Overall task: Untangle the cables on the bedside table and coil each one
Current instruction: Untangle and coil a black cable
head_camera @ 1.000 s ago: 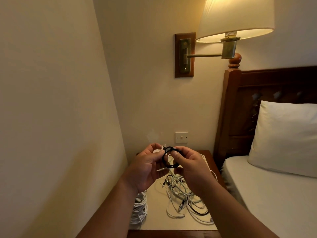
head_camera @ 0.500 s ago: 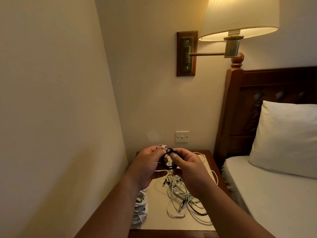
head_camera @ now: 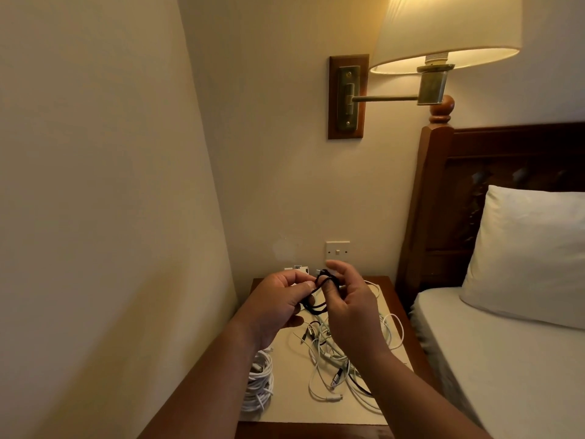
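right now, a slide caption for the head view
Left hand and right hand hold a black cable coil above tangled white cables.

My left hand and right hand pinch a looped black cable between my fingertips. Below them lies a white tangle, and a coiled white cable under my left wrist.
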